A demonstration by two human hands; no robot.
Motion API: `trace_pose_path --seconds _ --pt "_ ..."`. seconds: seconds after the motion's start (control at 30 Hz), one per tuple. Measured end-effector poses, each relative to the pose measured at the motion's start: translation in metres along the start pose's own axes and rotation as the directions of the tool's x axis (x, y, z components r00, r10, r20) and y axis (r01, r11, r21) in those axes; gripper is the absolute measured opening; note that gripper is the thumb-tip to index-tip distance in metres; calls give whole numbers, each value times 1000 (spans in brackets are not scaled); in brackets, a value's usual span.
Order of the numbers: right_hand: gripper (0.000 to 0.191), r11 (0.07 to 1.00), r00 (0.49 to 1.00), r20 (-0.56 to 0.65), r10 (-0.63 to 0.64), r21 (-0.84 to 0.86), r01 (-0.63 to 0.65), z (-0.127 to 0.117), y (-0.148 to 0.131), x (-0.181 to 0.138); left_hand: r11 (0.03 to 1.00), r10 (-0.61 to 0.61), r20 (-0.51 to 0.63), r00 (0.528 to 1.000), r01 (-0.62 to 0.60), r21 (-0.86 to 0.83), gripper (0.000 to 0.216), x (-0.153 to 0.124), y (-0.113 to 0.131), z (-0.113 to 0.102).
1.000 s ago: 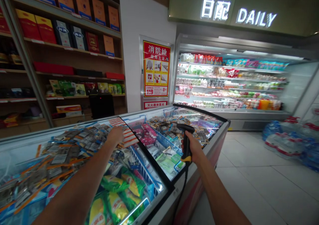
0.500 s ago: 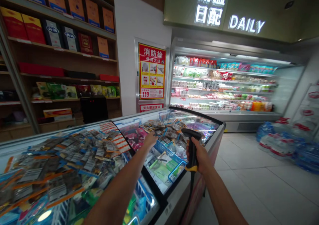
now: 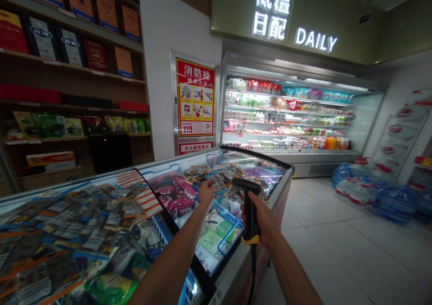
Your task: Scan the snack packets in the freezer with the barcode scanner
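The black barcode scanner [image 3: 249,206] stands upright in my right hand [image 3: 262,222], which is wrapped round its grip, its head over the glass lid of the chest freezer [image 3: 286,166]. My left hand [image 3: 206,191] lies on the glass just left of it, beside a heap of small packets [image 3: 219,177]; I cannot tell whether its fingers are spread or curled. A blue basket [image 3: 232,218] sits under the glass between my arms, and a lit chiller cabinet [image 3: 286,120] stands beyond.

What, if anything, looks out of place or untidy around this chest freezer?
Loose label strips lie scattered in heaps across the top of the chest freezer. The left hand is on them, and the right hand grips a barcode scanner. Shrink-wrapped water packs sit piled on the floor.
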State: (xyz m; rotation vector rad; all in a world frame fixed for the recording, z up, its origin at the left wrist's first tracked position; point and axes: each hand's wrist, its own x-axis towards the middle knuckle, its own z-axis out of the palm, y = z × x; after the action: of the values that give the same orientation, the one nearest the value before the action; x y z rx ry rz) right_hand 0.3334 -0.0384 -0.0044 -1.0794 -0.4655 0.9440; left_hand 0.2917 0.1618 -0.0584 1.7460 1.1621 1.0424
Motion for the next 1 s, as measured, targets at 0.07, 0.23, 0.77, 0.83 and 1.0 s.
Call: trace_pose_path --seconds 0.07,0.23,0.77,0.83,1.0 --pt "31 999 998 43 34 13 -35 13 1 -6 997 31 -69 997 -26 67 18 -2 -8 -24" --pt "34 999 993 107 50 -11 -49 42 8 -19 981 119 -140 983 -94 170 8 -11 -21 -63" --pt "32 999 986 158 50 4 -51 60 7 -33 956 223 -66 972 -205 210 12 -30 -15 -89" --pt "32 999 985 167 49 -1 -49 61 7 -33 953 226 -67 972 -206 224 12 -32 -15 -90" --pt "31 999 979 194 55 -14 -53 64 11 -32 942 234 -74 969 -207 265 10 -33 -14 -93"
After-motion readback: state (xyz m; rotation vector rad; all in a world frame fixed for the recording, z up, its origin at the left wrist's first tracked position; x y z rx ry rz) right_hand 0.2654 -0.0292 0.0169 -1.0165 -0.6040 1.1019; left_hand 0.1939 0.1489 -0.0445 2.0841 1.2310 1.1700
